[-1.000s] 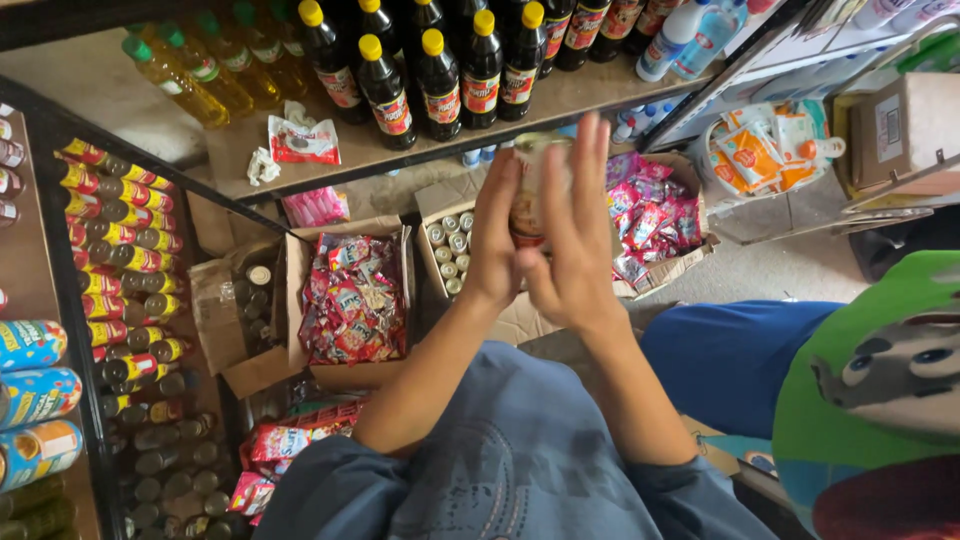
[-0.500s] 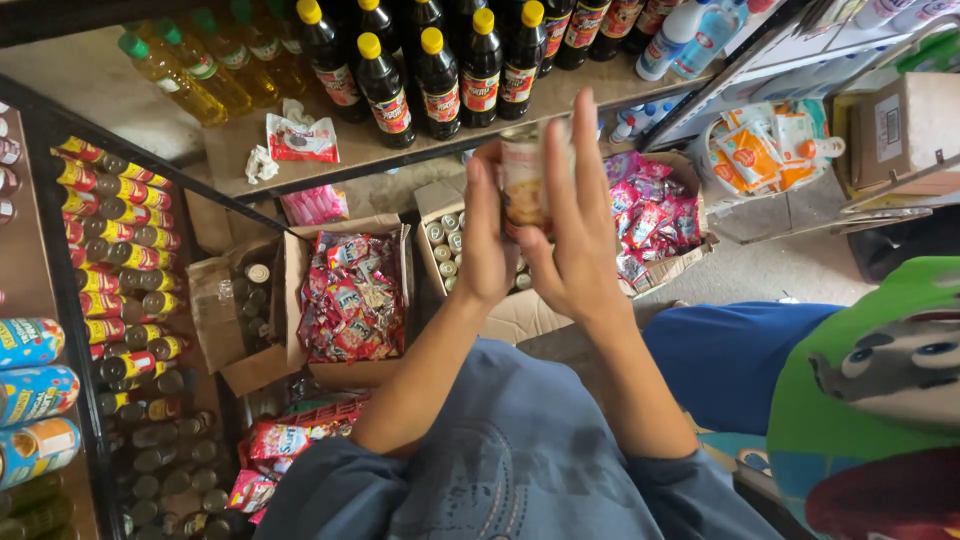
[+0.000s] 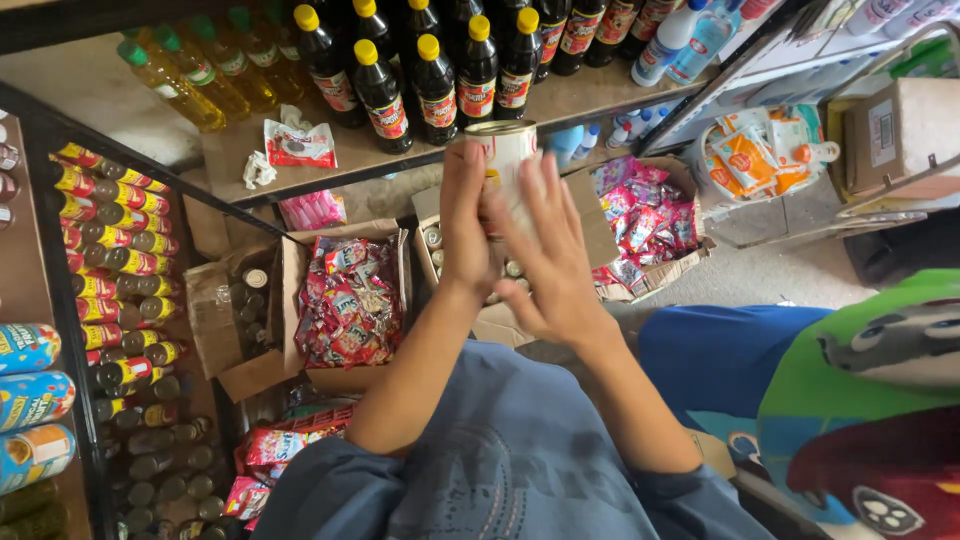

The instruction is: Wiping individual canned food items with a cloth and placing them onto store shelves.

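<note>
A white tin can [image 3: 506, 152] with a metal top is raised in front of me, under the shelf edge. My left hand [image 3: 468, 222] grips its left side. My right hand [image 3: 547, 258] lies flat against its right side with the fingers spread upward. Both forearms rise from my blue sleeves. Below the hands sits an open cardboard box [image 3: 592, 226] with several tin cans [image 3: 434, 238] in it.
Dark bottles with yellow caps [image 3: 432, 72] line the wooden shelf [image 3: 588, 98] above. A box of red sachets [image 3: 348, 300] stands left, a box of pink packets [image 3: 648, 220] right. Rows of cans [image 3: 110, 240] fill the left rack. A person in blue shorts and green shirt [image 3: 868, 370] is at right.
The can has been lifted higher and is now more exposed. My right hand has slid down its side, and my left hand has closed around it.
</note>
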